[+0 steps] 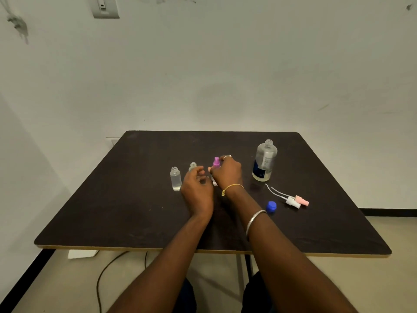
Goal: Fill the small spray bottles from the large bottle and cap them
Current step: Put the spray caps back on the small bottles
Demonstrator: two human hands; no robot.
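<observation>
Seated at a dark table (135, 199), a person is partway through filling and capping: the large bottle (264, 161) stands upright and uncapped at the right rear, while the right hand (226, 175) has its grip clenched round the third small bottle (214, 181), mostly hidden by the fingers, with a purple spray head (216, 161) on top that looks to be in the course of being twisted home. The left hand (197, 193) hovers just beside it, grip released, fingers loosely curled on nothing visible. Left of it stand an open small bottle (175, 179) holding clear liquid and a half-hidden small bottle (193, 166), both without tops. The next move probably calls for lifting the pink spray head (302, 199) or the white spray head (293, 203), lying together at the right, and feeding its thin tube into a narrow neck. A blue cap (271, 206) lies near them. Behind rises a scuffed pale wall (225, 75) with a switch plate (105, 7); a cable (108, 272) trails on the floor
</observation>
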